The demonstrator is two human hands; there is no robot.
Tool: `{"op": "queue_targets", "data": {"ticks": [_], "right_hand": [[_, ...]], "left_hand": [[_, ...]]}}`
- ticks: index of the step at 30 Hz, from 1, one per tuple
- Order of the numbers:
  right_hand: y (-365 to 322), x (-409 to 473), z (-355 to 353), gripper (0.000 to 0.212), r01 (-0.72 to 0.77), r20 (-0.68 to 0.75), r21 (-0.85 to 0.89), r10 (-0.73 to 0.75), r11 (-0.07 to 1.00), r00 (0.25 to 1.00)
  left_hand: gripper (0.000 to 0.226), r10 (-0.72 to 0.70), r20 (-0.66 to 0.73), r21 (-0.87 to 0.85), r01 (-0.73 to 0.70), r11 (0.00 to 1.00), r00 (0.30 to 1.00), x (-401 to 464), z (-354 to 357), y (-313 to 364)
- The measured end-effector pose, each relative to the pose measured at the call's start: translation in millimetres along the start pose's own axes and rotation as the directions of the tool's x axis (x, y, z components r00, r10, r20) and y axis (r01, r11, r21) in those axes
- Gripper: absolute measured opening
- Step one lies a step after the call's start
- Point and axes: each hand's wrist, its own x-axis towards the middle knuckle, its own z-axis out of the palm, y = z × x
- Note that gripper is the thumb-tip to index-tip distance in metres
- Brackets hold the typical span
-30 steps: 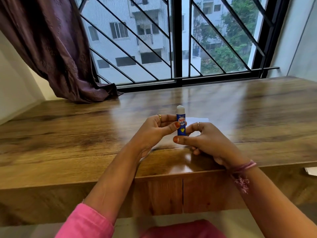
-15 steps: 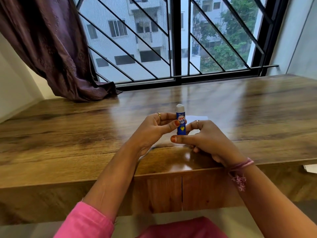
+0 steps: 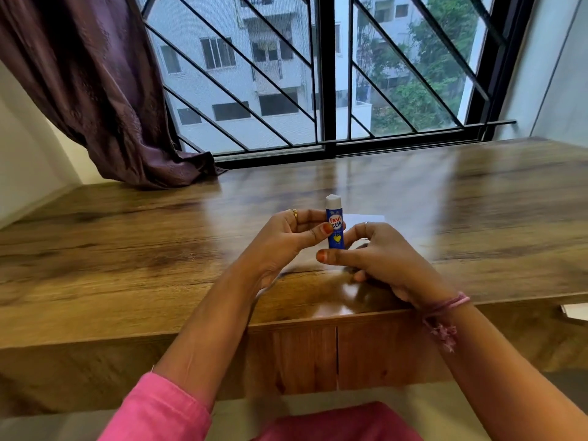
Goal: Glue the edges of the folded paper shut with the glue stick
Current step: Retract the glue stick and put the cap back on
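Note:
A small blue glue stick [image 3: 335, 229] stands upright between both hands, its white glue tip bare and pointing up. My left hand [image 3: 280, 240] pinches the tube's middle with thumb and fingers. My right hand [image 3: 378, 259] grips the tube's lower end, thumb across the front. The folded white paper [image 3: 359, 219] lies flat on the wooden table [image 3: 127, 249] just behind and under my hands, mostly hidden by them. The cap is not visible.
A purple curtain [image 3: 105, 100] hangs down onto the table's far left. A barred window [image 3: 327, 90] runs along the table's back edge. A white paper corner [image 3: 576, 311] pokes in at the right, below the table's front edge.
Both hands hold the glue stick in the same place. Only the view has shifted slightly; the grip looks unchanged.

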Motion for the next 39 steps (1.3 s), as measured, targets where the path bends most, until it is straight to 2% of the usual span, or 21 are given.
{"op": "queue_targets", "data": {"ticks": [3, 6, 8, 11, 15, 17, 21, 25, 28, 31, 35, 39], "right_hand": [[0.2, -0.5, 1.3, 0.044, 0.032, -0.035, -0.075, -0.035, 0.997, 0.999], [-0.3, -1.9, -2.7, 0.04, 0.021, 0.109, -0.003, -0.02, 1.0, 0.994], [-0.2, -2.0, -4.5, 0.033, 0.012, 0.139, 0.028, -0.016, 1.0, 0.99], [0.1, -1.7, -2.9, 0.028, 0.022, 0.066, -0.003, -0.022, 1.0, 0.998], [1.3, -1.0, 0.7, 0.04, 0.042, -0.002, -0.025, -0.042, 0.999, 0.999], [1.9, -0.7, -0.4, 0.042, 0.051, 0.044, -0.022, -0.05, 0.998, 0.998], [2.7, -0.5, -4.7, 0.027, 0.053, 0.128, 0.052, -0.059, 0.997, 0.99], [3.3, 0.9, -3.5, 0.027, 0.049, 0.045, 0.041, -0.051, 0.998, 0.998], [3.0, 0.8, -0.3, 0.037, 0.052, -0.032, 0.001, -0.052, 0.999, 0.998], [2.2, -0.9, 0.3, 0.043, 0.05, -0.012, 0.006, -0.05, 0.999, 0.999], [1.8, -1.7, -2.2, 0.029, 0.053, 0.072, 0.021, -0.055, 0.998, 0.996], [1.9, -0.3, -0.7, 0.025, 0.06, -0.008, -0.031, -0.061, 0.998, 0.998]], "left_hand": [[0.035, 0.004, -0.005, -0.02, -0.005, 1.0, 1.0, 0.0, -0.6, 0.7], [0.034, 0.004, -0.023, -0.022, -0.004, 1.0, 1.0, 0.8, -2.2, 0.2], [0.032, 0.0, -0.019, -0.018, -0.001, 1.0, 1.0, 0.9, -2.3, 0.0], [0.036, -0.008, -0.022, 0.005, 0.008, 1.0, 1.0, 1.2, -1.5, 0.0], [0.04, -0.01, -0.019, 0.004, 0.01, 1.0, 1.0, 0.5, -0.8, 0.9], [0.039, -0.013, -0.028, -0.006, 0.013, 1.0, 1.0, 0.0, -1.4, 1.7], [0.036, -0.017, -0.045, -0.016, 0.016, 1.0, 0.999, -0.4, -2.6, 2.1], [0.04, -0.022, -0.026, -0.001, 0.022, 1.0, 0.999, -0.8, -0.5, 2.7], [0.043, -0.022, -0.025, -0.009, 0.022, 1.0, 0.999, -0.9, -0.2, 2.8], [0.04, -0.018, -0.035, -0.021, 0.017, 1.0, 0.999, -1.4, -1.2, 3.1], [0.04, -0.014, -0.047, -0.018, 0.014, 1.0, 0.999, -1.2, -1.5, 3.0], [0.042, -0.016, -0.03, -0.005, 0.016, 1.0, 0.999, -0.5, -0.7, 2.7]]}}
